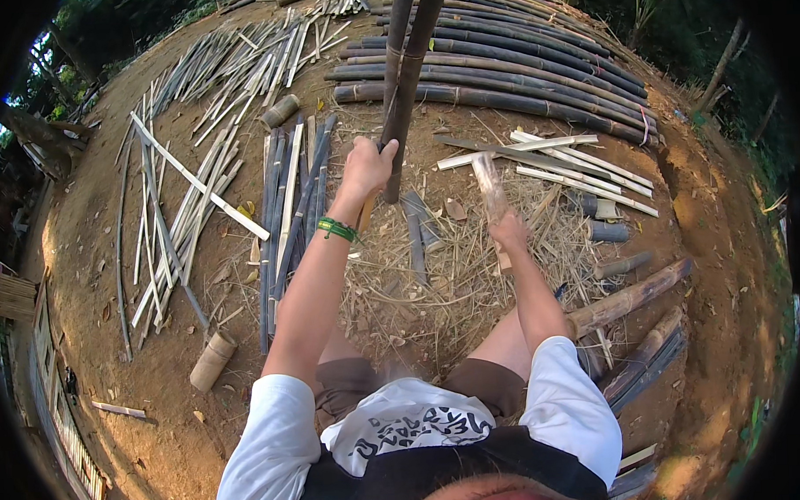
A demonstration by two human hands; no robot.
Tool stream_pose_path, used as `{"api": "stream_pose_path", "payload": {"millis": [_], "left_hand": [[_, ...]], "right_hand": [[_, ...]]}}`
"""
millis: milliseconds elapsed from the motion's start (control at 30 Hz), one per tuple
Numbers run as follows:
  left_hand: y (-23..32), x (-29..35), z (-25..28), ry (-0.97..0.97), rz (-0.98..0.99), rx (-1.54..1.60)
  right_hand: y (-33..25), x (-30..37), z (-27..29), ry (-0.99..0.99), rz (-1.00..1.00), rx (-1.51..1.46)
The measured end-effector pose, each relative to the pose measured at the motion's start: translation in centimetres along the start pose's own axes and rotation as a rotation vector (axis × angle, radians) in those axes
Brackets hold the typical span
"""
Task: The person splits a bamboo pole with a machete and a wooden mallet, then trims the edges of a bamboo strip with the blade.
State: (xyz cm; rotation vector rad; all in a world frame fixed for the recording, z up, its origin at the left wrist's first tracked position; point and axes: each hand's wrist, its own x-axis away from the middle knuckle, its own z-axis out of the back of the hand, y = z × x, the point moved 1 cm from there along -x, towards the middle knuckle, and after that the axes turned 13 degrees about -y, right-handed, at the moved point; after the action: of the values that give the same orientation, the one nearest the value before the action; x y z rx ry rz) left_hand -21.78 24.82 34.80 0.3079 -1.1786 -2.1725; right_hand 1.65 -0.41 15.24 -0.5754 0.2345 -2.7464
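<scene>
My left hand (369,167) is closed on what looks like a wooden-handled knife; the light brown handle (364,218) sticks out below the fist. Its blade is mostly hidden against a dark bamboo pole (399,135), which stands nearly upright just beyond the knuckles. Towards the top the pole parts into two lengths. In my right hand (509,232) is a short wooden mallet (489,183), gripped near its lower end with its blurred, worn head raised to the right of the pole. Under both hands lie fibrous bamboo shavings (453,257).
Long dark bamboo poles (499,70) lie in rows at the far right. Split strips (187,213) are heaped on the left, with more strips (284,210) beside my left arm. Pale slats (582,169), a log (631,295) and a cut bamboo piece (213,360) rest on the dirt.
</scene>
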Motion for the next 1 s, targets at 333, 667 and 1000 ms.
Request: {"api": "stream_pose_path", "payload": {"millis": [333,667,1000], "left_hand": [[-0.2,-0.7,0.6,0.394,-0.14,0.089],[19.2,-1.0,13.7,0.902,-1.073,0.261],[19.4,-2.7,13.3,0.745,-1.06,0.303]], "right_hand": [[-21.8,12.8,5.1,-0.379,0.704,-0.896],[-19.7,16.2,3.1,-0.204,0.741,-0.737],[-18.2,17.3,-0.3,-0.213,0.54,-0.739]]}}
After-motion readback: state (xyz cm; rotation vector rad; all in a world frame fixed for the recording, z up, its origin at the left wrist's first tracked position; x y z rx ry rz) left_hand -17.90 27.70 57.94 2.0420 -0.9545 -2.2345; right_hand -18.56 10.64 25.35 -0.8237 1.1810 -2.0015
